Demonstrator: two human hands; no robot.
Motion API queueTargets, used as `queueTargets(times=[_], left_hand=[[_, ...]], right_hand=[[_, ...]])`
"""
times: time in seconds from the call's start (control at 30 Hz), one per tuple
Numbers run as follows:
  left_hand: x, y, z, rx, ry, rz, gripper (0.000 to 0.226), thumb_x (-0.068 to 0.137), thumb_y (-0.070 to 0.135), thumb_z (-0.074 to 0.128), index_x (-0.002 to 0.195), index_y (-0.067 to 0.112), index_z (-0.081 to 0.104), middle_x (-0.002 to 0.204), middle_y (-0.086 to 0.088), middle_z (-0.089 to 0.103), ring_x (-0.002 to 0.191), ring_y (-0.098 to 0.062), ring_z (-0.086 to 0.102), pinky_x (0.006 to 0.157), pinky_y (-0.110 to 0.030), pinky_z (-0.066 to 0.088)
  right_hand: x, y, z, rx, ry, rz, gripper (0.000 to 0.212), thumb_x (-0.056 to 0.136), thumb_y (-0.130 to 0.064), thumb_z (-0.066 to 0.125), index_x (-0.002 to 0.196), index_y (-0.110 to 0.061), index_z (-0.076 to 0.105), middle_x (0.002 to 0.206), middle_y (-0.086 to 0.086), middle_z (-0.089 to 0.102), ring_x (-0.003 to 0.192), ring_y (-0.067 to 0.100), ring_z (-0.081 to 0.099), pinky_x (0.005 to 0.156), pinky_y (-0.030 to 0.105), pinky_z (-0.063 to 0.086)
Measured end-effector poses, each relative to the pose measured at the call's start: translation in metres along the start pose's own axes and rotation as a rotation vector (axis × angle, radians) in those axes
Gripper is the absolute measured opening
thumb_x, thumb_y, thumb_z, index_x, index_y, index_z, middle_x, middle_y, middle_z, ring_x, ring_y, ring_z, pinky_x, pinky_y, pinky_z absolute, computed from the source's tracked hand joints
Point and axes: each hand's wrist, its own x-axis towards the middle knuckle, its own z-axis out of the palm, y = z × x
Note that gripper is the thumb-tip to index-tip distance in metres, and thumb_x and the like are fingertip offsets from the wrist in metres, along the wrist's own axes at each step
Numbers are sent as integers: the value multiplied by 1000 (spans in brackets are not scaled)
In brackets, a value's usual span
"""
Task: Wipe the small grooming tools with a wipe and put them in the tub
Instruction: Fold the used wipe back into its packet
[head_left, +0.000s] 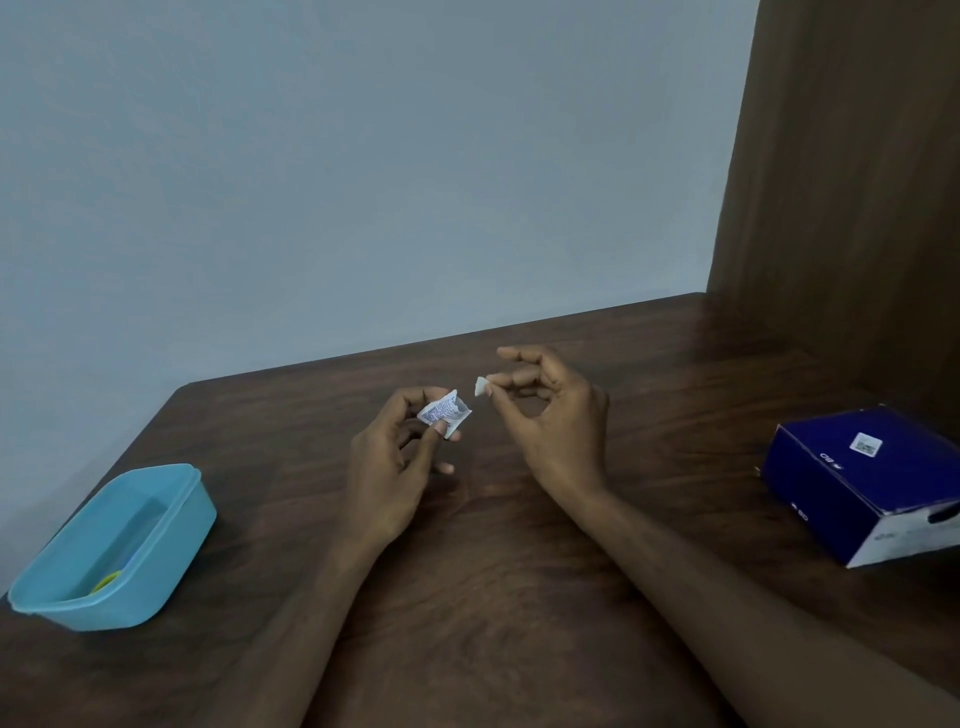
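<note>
1. A dark brown wood-grain table (493, 597) fills the near and middle ground; two bare forearms reach over it from the near edge.
2. At the near left edge stands one light blue rectangular plastic tub (171, 540), lid off. Inside, at its near end, lie a small yellow item (107, 580) and something blue beside it; what they are is too small to tell.
3. At the right sits one dark blue cardboard box (852, 467) with a white label on top and a white end face, well apart from the tub.
4. Above mid-table, the left hand (389, 467) pinches one small white printed wipe sachet (443, 413), torn open at its top, between thumb and fingers.
5. Just beside it, the right hand (556, 421) pinches one small white torn-off strip (482, 386) between thumb and forefinger, the other fingers loosely curled. The strip and sachet are apart.
6. Behind the table rises a plain pale grey-blue wall (337, 156); at the far right stands a tall brown wooden panel (857, 182).
</note>
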Motion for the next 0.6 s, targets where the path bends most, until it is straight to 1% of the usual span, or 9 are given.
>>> queueTargets(times=[0.07,0.1,0.23,0.33,0.47,0.53,0.6], left_hand=[[0,0,1,39,-1,10,26,103,6,68,125,19,68,116,5,76,98,-16,78,65,-36,67],[0,0,1,57,-4,18,26,102,5,68,125,19,68,116,6,76,97,-15,78,64,-36,67],[0,0,0,96,-10,44,27,101,6,70,123,21,69,114,9,76,94,-14,79,62,-35,67],[0,0,-1,91,0,40,26,101,6,70,122,21,69,112,9,76,94,-15,79,62,-35,67],[1,-2,-1,76,12,25,26,101,6,71,122,21,70,112,9,76,94,-16,79,62,-38,67],[1,-2,-1,85,12,29,26,101,6,70,122,21,70,113,8,77,93,-16,79,62,-37,67],[0,-2,0,86,8,28,26,101,6,70,122,20,70,112,8,77,92,-16,79,62,-38,67]], right_hand=[[-1,-2,0,-72,-9,-70,31,87,-17,87,114,-16,72,94,-16,80,94,-2,75,87,33,62],[-2,-2,0,-68,-28,-77,33,87,-16,87,115,-15,71,94,-15,80,95,-2,75,86,33,62],[-6,-5,5,30,-130,-36,40,88,-11,85,123,-14,67,87,-10,78,89,4,77,82,32,65],[-5,-4,5,20,-188,-51,40,88,-8,83,124,-15,67,90,-9,78,87,6,76,79,30,64],[-4,-3,3,41,-249,-21,44,87,-9,85,126,-16,67,91,-9,79,87,8,77,80,28,63],[-3,-2,1,45,-270,-11,44,86,-9,85,125,-16,67,91,-10,79,87,7,77,81,28,63],[-1,-1,-1,38,-282,-4,38,85,-10,86,118,-14,66,91,-10,80,86,6,77,79,28,63]])
